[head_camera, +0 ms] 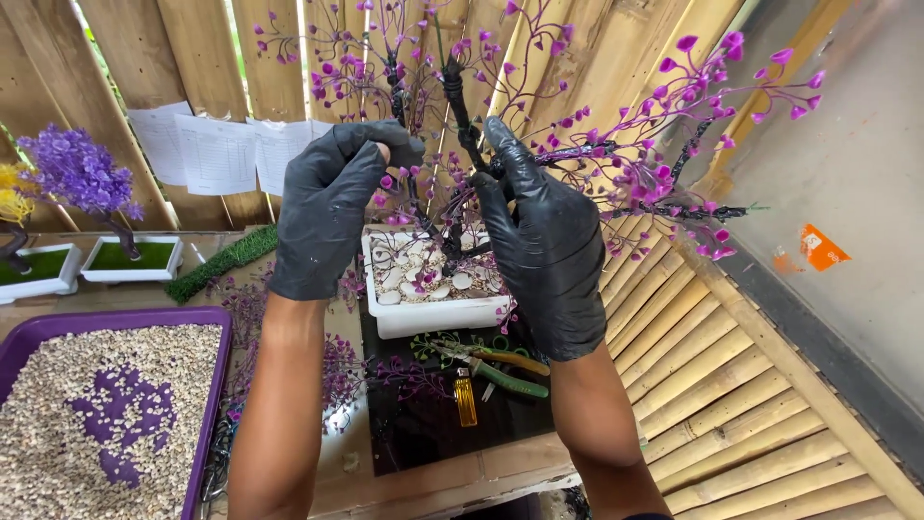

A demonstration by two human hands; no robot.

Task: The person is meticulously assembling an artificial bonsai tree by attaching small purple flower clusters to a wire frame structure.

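Behind gloved hands (327,207), tree trunk (460,116) half-hidden

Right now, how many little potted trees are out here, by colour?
Pink-purple tree in the white pot, between the gloved left hand and right hand: 1
Violet tree: 1
Yellow tree, partly cut off: 1
Total: 3

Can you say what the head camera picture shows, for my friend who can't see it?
Two hands in black gloves, left and right, hold the dark branches of a small fake tree with purple buds, standing in a white pot. Pliers lie below it, and a purple tray of gravel sits at the left.
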